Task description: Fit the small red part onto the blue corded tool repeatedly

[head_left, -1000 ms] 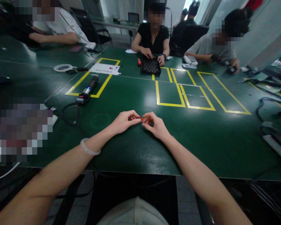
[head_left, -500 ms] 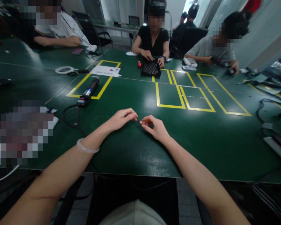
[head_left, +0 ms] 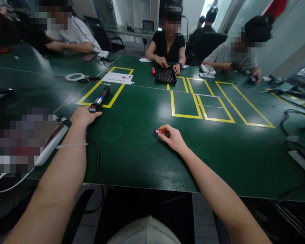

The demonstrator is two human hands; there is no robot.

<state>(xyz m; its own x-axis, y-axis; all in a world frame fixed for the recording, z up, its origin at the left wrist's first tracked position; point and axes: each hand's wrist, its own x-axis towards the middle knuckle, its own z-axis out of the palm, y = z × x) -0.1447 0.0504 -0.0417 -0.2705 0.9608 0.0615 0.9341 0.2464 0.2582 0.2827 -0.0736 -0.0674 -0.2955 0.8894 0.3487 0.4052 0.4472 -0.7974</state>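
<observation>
On the green table (head_left: pixel 132 159) lies a black cylindrical tool (head_left: pixel 101 96) with a blue-and-silver band and a dark cord. At its near end is my left hand (head_left: pixel 82 117), thumb stretched apart from the fingers. The fingertips are partly hidden, so a firm hold on the tool does not show. Above the table's middle, my right hand (head_left: pixel 171 135) pinches a small red-and-white part (head_left: pixel 156 131) between thumb and fingertips. The part sticks out to the left and is too small to name exactly.
Yellow tape frames (head_left: pixel 186 116) mark the table. A white paper (head_left: pixel 118 78) lies beyond the tool, near a white ring-shaped object (head_left: pixel 75 77). Across the table, a person works over a black tray (head_left: pixel 165 74). A white power strip (head_left: pixel 51 145) is at the left.
My left hand has moved left, from beside the small part to the near end of the black tool. My right hand stays in nearly the same place, still pinching the small part.
</observation>
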